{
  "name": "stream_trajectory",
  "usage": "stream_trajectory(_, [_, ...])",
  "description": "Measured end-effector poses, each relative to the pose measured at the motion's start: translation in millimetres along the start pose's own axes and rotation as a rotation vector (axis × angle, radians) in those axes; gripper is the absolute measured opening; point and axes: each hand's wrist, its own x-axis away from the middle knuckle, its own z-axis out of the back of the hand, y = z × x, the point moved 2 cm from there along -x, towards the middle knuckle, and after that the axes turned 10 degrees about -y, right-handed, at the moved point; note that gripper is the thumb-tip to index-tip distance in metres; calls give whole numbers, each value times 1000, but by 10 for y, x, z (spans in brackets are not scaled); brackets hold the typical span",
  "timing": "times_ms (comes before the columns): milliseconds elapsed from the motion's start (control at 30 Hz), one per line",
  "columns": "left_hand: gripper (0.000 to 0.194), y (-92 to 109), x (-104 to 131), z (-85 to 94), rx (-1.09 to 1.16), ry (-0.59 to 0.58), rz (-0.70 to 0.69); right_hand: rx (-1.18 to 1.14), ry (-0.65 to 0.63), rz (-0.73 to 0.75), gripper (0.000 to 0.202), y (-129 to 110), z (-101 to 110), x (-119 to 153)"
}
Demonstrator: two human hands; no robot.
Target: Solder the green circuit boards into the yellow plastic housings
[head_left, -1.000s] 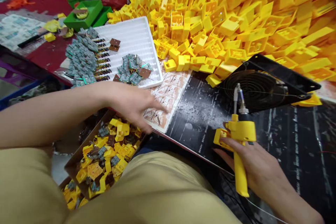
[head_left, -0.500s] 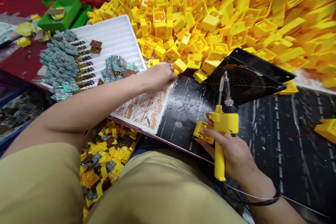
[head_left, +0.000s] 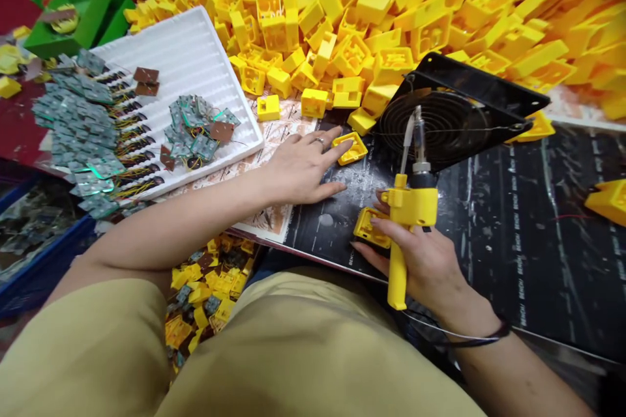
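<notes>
My left hand [head_left: 303,166] lies over the work mat with its fingers spread. One fingertip reaches the edge of a small yellow plastic housing [head_left: 353,150], which rests open side up; whether it presses on it I cannot tell. In my right hand [head_left: 430,267] is a yellow soldering iron [head_left: 398,260], tip pointing up and away, with a thin feed tube beside the tip. The same hand also pinches a second yellow housing [head_left: 366,225] between thumb and fingers, left of the iron's handle. Behind the tip leans a black fan [head_left: 440,124].
A big heap of yellow housings [head_left: 381,0] fills the back. On the left, a white ribbed tray [head_left: 195,45] bears wired circuit boards [head_left: 73,111]. Green bins [head_left: 92,6] stand behind it. Below the table edge is a container of yellow parts [head_left: 210,287]. Black mat [head_left: 493,241] spreads right.
My left hand has gone from closed fingers at the heap's edge to spread fingers on the mat beside a housing. My right hand keeps its hold. The whole view has shifted.
</notes>
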Motion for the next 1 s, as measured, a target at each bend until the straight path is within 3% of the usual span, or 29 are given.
stream_trajectory(100, [74, 95, -233, 91, -76, -42, 80, 14, 45, -22, 44, -6, 3, -3])
stream_trajectory(233, [58, 160, -371, 149, -183, -97, 23, 7, 51, -42, 44, 6, 16, 8])
stream_trajectory(367, [56, 355, -120, 106, -268, -124, -55, -10, 94, -80, 48, 37, 47, 39])
stream_trajectory(467, [82, 425, 186, 29, -209, -105, -123, -29, 80, -71, 48, 38, 56, 51])
stream_trajectory(533, [92, 338, 374, -15, -130, -27, -166, -38, 56, -51, 45, 31, 52, 49])
stream_trajectory(600, [89, 169, 532, -70, -57, 39, -213, -49, 40, -32, 43, 27, 39, 46])
stream_trajectory(667, [81, -5, 648, -158, 1, 46, -267, -57, 29, -16, 42, 30, 17, 47])
stream_trajectory(767, [55, -160, 732, -315, 70, 89, -255, -60, 0, 4, 41, 38, -5, 47])
stream_trajectory(833, [42, -186, 739, -380, 136, 181, -199, -51, -25, 2, 40, 28, 12, 34])
stream_trajectory(900, [44, -171, 732, -385, 234, 232, -216, -36, -41, -18, 42, -10, 50, -4])
stream_trajectory(1000, [57, -123, 728, -300, 319, 123, -359, -26, -31, -44, 46, -120, 86, -114])
